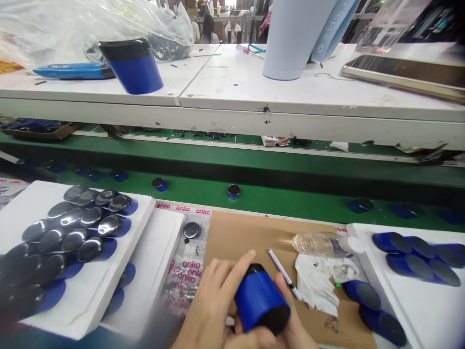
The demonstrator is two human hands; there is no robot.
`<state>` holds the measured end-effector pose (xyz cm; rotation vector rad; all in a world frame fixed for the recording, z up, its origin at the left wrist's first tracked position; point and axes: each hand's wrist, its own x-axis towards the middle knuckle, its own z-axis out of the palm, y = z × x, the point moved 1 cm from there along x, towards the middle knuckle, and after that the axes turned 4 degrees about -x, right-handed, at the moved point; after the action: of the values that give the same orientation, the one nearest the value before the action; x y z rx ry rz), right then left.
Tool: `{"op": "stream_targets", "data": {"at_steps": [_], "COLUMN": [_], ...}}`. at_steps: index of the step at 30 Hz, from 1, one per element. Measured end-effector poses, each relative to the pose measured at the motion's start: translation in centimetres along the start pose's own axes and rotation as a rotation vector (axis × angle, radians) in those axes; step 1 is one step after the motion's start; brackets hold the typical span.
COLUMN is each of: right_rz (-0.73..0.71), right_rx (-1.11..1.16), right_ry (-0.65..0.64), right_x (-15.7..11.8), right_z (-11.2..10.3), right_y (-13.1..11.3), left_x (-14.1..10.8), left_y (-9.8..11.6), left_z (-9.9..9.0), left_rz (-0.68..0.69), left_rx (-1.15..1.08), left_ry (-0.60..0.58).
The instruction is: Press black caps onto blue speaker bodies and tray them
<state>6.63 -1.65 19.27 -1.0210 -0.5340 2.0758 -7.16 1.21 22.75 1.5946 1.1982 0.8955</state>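
Over the brown cardboard (247,232), the blue pot (258,298) is tucked between the left hand (214,300) and right hand (294,322), with both hands' fingers (238,276) holding it.

You had 1 blue container (259,300) between 2 hands, the left hand (210,300) and the right hand (294,327). You had 3 white foam trays (72,315): the upper left tray bore at least 12 containers (90,249), the nearest too blurred to count; the lower left tray (156,247) showed 2; the right tray (436,310) held 5. Your cardboard sheet (247,232) carried 2 containers (381,324), 1 marker (285,274), 1 white cloth (316,286) and 1 clear bottle (329,245). Your green belt (196,191) showed about 10 containers (234,191), blurred toward both ends. Your white shelf (225,82) held 1 container (140,72), 1 pale blue cup (296,39) and 1 phone (403,72).
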Motion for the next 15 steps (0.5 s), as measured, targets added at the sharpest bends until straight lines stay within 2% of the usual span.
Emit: {"op": "stream_targets", "data": {"at_steps": [3,6,8,10,12,15], "right_rz": [0.240,0.302,0.299,0.266,0.151,-0.133], "right_rx": [0.285,0.390,0.381,0.319,0.201,-0.080], "right_ry": [-0.030,-0.010,0.027,0.091,0.219,0.550], "right_x": [1.4,2.1,2.5,3.4,5.4,10.9], "right_z": [0.0,0.0,0.0,-0.4,-1.6,-5.0], "right_y": [0.1,0.3,0.6,0.8,0.7,-0.8], "left_x": [0.3,0.8,1.2,1.5,1.4,-0.1], "left_y": [-1.7,-2.3,-2.5,-3.1,-4.0,-4.9], "left_z": [0.1,0.6,0.9,0.9,-0.2,-4.4], "left_rz": [-0.126,-0.241,-0.267,-0.276,-0.296,-0.345], "left_rx": [-0.008,-0.041,-0.085,-0.121,-0.111,0.061], "left_ry": [-0.002,0.026,0.075,0.159,0.278,0.566]}}
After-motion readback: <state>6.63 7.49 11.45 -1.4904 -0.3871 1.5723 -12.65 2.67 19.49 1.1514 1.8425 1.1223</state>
